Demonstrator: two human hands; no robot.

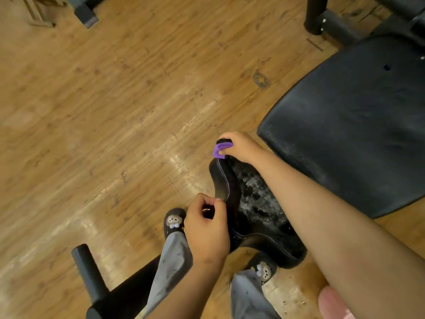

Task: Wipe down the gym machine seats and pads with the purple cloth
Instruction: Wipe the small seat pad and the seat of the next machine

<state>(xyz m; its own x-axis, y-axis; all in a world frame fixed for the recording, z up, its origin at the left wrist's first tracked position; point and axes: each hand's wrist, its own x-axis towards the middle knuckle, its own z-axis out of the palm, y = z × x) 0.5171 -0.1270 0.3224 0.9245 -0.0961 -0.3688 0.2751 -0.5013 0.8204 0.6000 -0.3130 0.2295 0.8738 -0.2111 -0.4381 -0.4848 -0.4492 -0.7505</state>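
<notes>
Purple cloth point(220, 150) is sitting bunched in the right hand point(242, 147), fingers clamping it, at the far tip of the small pad point(257, 203). Its long axis is running back toward the person, dusty top lying just nearside of the cloth. Left hand point(207, 229) is curling by the pad's left edge; grip unclear. Large seat point(356, 123) is crowding the right; floor point(92, 111) is lying open to the left.

A: right hand point(241, 148) status?
B: grips purple cloth point(219, 150), bunched, at far tip of small black pad point(253, 203). Pad top streaked grey.
A: left hand point(207, 229)?
B: fingers curled at pad's left edge; grip unclear. large seat point(356, 125) just right of the pad.
</notes>
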